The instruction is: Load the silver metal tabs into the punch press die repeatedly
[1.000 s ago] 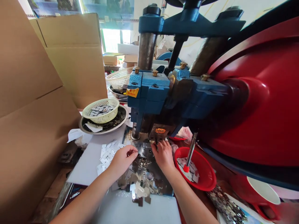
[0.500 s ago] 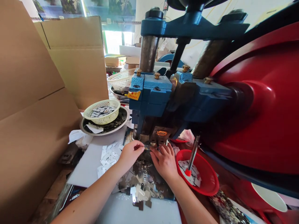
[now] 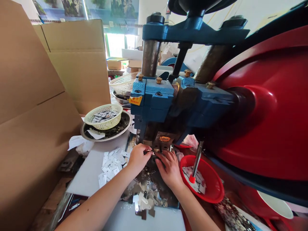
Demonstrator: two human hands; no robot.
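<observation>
At the foot of a blue press [image 3: 156, 104], my left hand [image 3: 139, 158] has thumb and forefinger pinched on a small flat metal plate [image 3: 152, 152]. Most of that plate is hidden by the fingers. Across from it, my right hand [image 3: 169, 170] rests low under the press head with its fingers stretched forward and slightly apart. Its fingertips are near the plate, but whether they touch it I cannot tell. Loose metal plates [image 3: 144, 200] and tiny round scraps lie in front of both hands. A pile of flat pale plates [image 3: 112, 165] lies left of my left hand.
A red bowl [image 3: 220, 192] of plates stands right of my right arm, a metal rod above it. Left, a cream basket [image 3: 115, 121] of plates sits in a steel basin [image 3: 126, 128]. Tall cardboard [image 3: 79, 64] walls the left; a large red wheel [image 3: 271, 112] fills the right.
My left hand has shifted slightly toward the right hand, and less of the plate shows between them. The right hand stays nearly in place. The whole view has moved a little.
</observation>
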